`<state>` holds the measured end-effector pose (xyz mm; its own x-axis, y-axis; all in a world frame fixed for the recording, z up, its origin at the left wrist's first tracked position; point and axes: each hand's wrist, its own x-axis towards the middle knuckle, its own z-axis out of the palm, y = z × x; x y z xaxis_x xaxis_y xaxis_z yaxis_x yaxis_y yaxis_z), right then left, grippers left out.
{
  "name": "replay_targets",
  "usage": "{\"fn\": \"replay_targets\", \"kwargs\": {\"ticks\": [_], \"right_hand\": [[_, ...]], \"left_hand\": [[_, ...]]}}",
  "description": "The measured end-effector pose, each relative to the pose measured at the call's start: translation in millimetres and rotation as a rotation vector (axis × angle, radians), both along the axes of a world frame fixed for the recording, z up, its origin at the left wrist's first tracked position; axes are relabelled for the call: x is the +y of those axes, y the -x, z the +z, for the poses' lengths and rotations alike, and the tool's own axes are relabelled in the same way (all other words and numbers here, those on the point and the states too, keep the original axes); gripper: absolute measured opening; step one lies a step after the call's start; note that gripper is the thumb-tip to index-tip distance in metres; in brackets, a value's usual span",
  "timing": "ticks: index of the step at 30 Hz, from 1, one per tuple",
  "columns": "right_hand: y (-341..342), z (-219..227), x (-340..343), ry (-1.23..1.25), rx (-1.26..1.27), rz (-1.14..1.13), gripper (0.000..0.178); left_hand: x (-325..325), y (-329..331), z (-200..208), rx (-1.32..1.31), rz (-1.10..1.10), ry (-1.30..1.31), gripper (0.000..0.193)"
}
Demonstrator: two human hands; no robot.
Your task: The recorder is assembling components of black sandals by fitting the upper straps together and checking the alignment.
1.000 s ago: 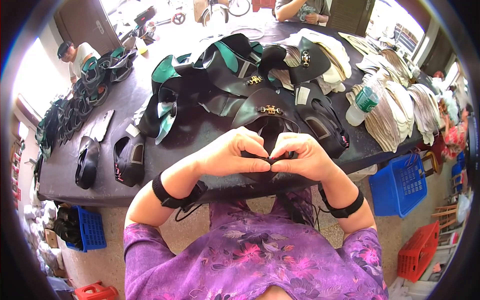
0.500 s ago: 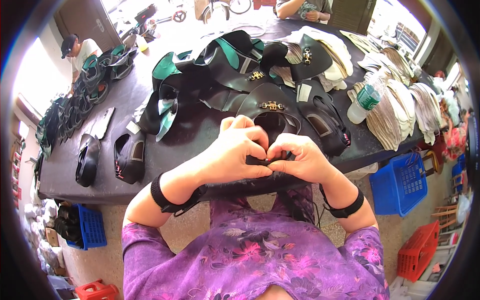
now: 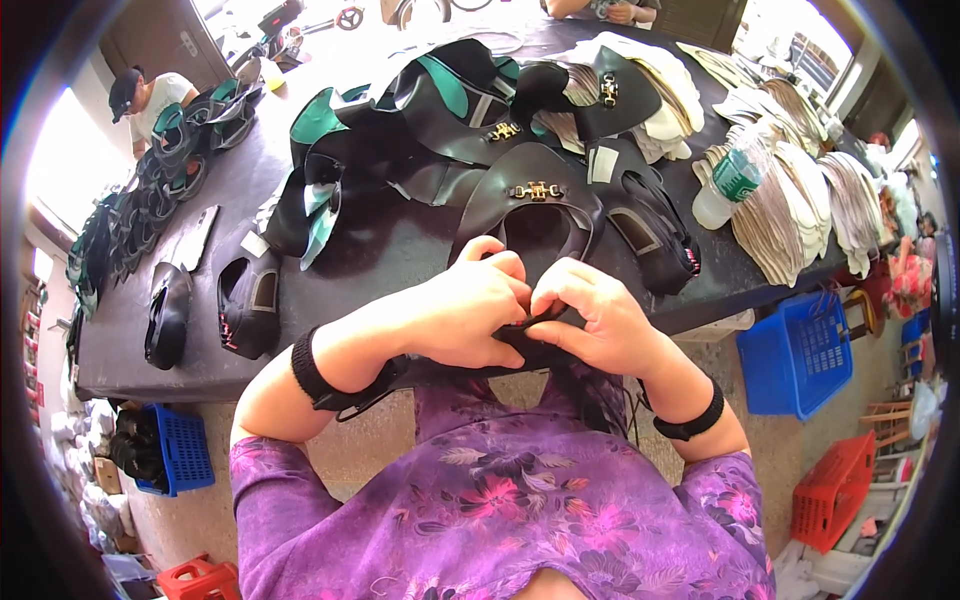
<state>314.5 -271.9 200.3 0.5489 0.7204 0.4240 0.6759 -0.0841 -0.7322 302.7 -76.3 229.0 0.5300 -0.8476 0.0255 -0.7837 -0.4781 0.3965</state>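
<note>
A black leather shoe upper (image 3: 520,170) with a gold buckle lies at the table edge in front of me, its curved opening toward me. My left hand (image 3: 465,305) is closed in a pinch on the near end of this upper. Opposite it, my right hand (image 3: 590,315) pinches the same near end with thumb and forefinger. The fingertips almost meet, and they hide most of the bit between them. Just right of my hands a black shoe (image 3: 645,235) rests on the table. More black uppers with green lining (image 3: 440,90) are heaped beyond.
On the dark table (image 3: 370,235), two black shoes (image 3: 248,305) stand at left. A plastic bottle (image 3: 735,185) leans on stacked pale pieces (image 3: 785,220) at right. A blue crate (image 3: 795,355) and a red crate (image 3: 835,490) are on the floor. A person (image 3: 150,100) works at far left.
My fingertips have moved slightly apart, and both hands have shifted a little left in the picture. The right hand's fingers have lifted a little. The view has tilted slightly.
</note>
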Motion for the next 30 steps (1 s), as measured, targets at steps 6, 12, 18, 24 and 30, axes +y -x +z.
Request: {"fn": "replay_targets", "kwargs": {"ticks": [6, 12, 18, 24, 30], "right_hand": [[4.7, 1.2, -27.0, -0.126, -0.252, -0.339, 0.023], [12.6, -48.5, -41.4, -0.047, 0.189, -0.251, 0.016], [11.8, -84.6, -2.1, -0.746, 1.513, 0.232, 0.03], [7.9, -90.9, 27.3, -1.002, 1.448, 0.405, 0.032], [-0.8, -91.0, 31.3, -0.939, 1.514, 0.352, 0.024]], "left_hand": [[11.6, 10.5, -9.2, 0.028, 0.193, 0.188, 0.021], [17.3, 16.9, -2.4, 0.127, 0.342, 0.281, 0.022], [19.2, 27.6, -5.8, 0.125, 0.343, 0.333, 0.026], [32.1, 33.6, -7.7, 0.22, 0.3, 0.339, 0.028], [37.6, 42.0, -16.8, 0.314, 0.324, 0.361, 0.028]]}}
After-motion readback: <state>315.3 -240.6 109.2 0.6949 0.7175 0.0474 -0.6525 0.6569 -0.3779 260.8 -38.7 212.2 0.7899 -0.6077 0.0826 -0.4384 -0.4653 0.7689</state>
